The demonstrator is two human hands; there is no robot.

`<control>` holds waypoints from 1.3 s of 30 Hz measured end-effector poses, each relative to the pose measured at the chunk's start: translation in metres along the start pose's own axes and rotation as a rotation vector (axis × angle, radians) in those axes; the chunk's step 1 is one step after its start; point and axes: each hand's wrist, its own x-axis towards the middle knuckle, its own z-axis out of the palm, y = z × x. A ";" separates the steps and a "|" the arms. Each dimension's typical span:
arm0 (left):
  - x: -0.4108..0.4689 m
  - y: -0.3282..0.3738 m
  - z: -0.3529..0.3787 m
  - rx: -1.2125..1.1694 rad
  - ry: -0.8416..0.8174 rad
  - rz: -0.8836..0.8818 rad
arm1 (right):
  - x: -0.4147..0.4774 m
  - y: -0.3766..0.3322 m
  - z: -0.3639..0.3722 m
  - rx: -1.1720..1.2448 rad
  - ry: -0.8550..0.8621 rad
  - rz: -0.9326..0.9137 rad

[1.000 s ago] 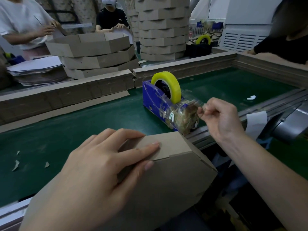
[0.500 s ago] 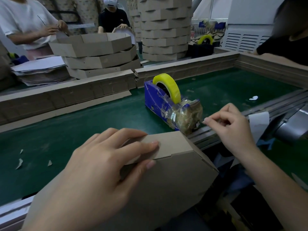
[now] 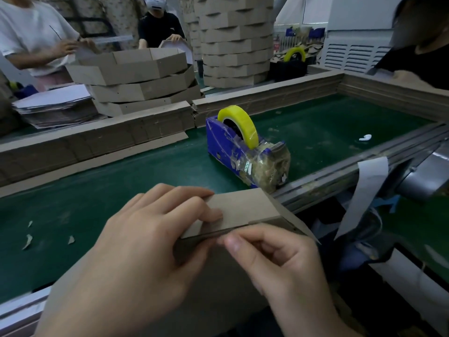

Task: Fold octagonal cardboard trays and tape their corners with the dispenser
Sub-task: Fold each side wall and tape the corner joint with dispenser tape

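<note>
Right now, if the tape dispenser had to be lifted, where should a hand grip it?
Probably from above, fingers across the blue side walls of the tape dispenser at its rear end. Those walls are flat and bare; the front is wadded in old tape, and the yellow roll could turn.

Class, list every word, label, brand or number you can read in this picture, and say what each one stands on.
No text can be read.
Blue tape dispenser: a small round mark and a black-and-white label under crumpled tape, too blurred to read.
Black shirt of the person at the back: a small pale logo, too small to read.
Wall at the far right: a red sign, too small to read.
</note>
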 end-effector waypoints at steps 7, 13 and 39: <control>-0.003 -0.001 -0.002 -0.005 -0.029 0.009 | -0.003 0.010 0.015 0.111 0.197 0.182; -0.006 0.000 -0.005 -0.080 -0.010 -0.039 | -0.001 0.007 0.016 0.104 0.227 0.264; -0.011 -0.001 0.001 0.110 0.121 -0.074 | -0.004 0.014 -0.013 -0.167 0.061 0.132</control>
